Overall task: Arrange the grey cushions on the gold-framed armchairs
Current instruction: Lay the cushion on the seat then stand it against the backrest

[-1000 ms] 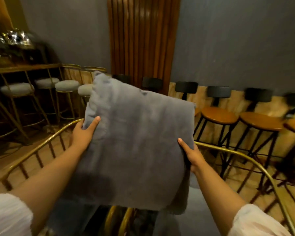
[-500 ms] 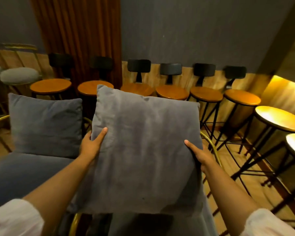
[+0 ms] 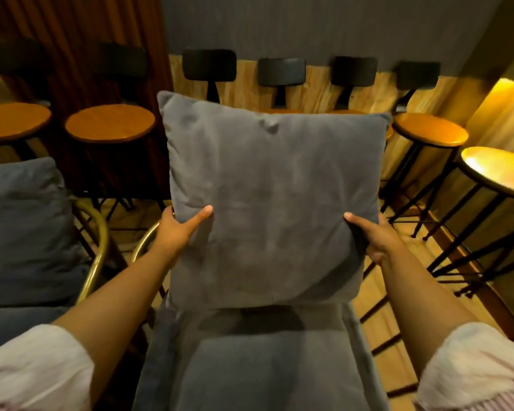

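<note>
A square grey cushion (image 3: 267,197) stands upright at the back of the armchair directly in front of me, its lower edge close above the grey seat pad (image 3: 264,369). My left hand (image 3: 177,229) grips its left edge and my right hand (image 3: 374,235) grips its right edge, thumbs on the front face. The gold frame (image 3: 141,244) of this armchair shows beside my left wrist. A second grey cushion (image 3: 21,229) leans upright on the neighbouring armchair at the left, whose gold arm (image 3: 97,256) curves beside it.
A row of round wooden stools (image 3: 110,123) with black backrests lines the grey wall behind the chairs. More stools (image 3: 499,170) stand at the right under warm light. The wooden floor shows between the chair's frame bars at the right.
The view has swung right, and the cushion in both hands now stands upright over the right armchair's seat. The left armchair with its cushion has slid toward the left edge.
</note>
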Demonstrator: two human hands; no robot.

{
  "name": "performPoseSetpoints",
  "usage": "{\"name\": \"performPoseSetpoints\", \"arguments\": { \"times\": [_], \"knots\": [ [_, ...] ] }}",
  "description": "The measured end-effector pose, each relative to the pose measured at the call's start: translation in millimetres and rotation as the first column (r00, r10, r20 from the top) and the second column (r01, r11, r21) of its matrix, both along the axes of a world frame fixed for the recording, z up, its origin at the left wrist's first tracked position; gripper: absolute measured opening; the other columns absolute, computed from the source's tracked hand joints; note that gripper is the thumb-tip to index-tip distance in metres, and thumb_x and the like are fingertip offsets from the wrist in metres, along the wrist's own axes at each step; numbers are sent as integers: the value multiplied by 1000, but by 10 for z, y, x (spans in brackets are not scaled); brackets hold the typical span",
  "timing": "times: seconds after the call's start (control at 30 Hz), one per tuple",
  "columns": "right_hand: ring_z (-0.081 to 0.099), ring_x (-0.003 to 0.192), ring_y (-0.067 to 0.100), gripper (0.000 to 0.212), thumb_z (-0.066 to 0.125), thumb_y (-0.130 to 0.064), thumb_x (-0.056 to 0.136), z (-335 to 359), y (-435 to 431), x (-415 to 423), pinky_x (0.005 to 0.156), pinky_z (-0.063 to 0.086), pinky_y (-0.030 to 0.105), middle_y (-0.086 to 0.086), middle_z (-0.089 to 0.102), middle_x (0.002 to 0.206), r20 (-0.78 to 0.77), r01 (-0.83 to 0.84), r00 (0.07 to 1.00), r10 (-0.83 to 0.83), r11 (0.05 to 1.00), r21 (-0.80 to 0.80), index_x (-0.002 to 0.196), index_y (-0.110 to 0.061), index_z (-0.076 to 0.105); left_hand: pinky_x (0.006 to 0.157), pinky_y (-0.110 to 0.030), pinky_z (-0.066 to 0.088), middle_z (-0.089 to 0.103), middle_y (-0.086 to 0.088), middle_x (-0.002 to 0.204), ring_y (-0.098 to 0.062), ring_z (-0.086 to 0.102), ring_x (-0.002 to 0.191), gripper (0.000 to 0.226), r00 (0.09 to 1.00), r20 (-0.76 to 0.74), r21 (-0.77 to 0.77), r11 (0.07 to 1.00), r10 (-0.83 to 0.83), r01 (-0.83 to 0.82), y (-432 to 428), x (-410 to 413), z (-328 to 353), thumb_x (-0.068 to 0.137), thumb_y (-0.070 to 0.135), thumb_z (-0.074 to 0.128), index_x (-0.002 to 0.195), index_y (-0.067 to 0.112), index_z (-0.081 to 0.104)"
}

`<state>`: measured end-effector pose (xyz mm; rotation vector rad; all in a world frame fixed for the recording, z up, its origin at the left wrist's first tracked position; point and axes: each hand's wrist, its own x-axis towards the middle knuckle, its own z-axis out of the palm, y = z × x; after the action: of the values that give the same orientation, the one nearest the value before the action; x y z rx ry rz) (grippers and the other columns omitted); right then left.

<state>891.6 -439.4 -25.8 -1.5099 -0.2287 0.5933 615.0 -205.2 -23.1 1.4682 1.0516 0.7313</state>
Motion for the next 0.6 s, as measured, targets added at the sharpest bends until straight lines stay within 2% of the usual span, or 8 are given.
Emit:
{"name": "performPoseSetpoints", "arguments": {
  "times": [0.07,0.13,0.23,0.37,0.5,0.6],
  "knots": [
    [61,103,16,116,91,-48,25,-174,122,102,82,50,32,-2,64,119,24,33,999,-34,999,20,130,-24,51,97,-42,48,50,-9,141,-30,52,124,99,1000,-6,-9,1000,16,-16,157,147,-185,60,52,77,141,12,36],
    [60,106,12,108,87,-56,36,-358,234,143,81,49,28,-6,63,120,31,40,999,-42,997,69,132,-27,49,102,-47,46,48,-9,142,-30,51,125,100,1000,-16,-18,1000,7,-7,287,263,-390,62,55,76,142,13,33],
    [57,109,10,99,81,-59,47,-656,361,199,81,49,26,-8,61,123,19,89,996,-91,990,107,134,-31,45,104,-48,44,49,-8,142,-29,51,126,106,1000,-27,-34,999,3,-4,417,377,-674,57,69,72,141,16,34],
    [55,116,14,93,77,-61,54,-1145,507,194,94,47,32,-6,58,129,53,142,988,-144,989,45,135,-29,43,109,-37,32,32,-11,153,-29,36,138,82,990,-127,-23,998,55,-59,494,413,-1182,84,40,62,146,8,19],
    [47,123,17,80,67,-51,74,-1662,508,56,96,40,29,0,49,139,52,104,994,-100,990,-96,141,-23,35,107,-30,29,32,-10,154,-29,34,140,93,973,-231,-42,999,-4,-6,466,248,-1645,75,54,62,148,12,22],
    [43,130,21,75,63,-45,83,-1781,518,106,100,38,31,2,43,145,86,118,991,-105,979,-166,145,-20,28,109,-29,28,32,-10,154,-28,34,140,84,971,-235,-25,999,-33,28,573,279,-1732,82,47,62,149,12,24]
  ]
}}
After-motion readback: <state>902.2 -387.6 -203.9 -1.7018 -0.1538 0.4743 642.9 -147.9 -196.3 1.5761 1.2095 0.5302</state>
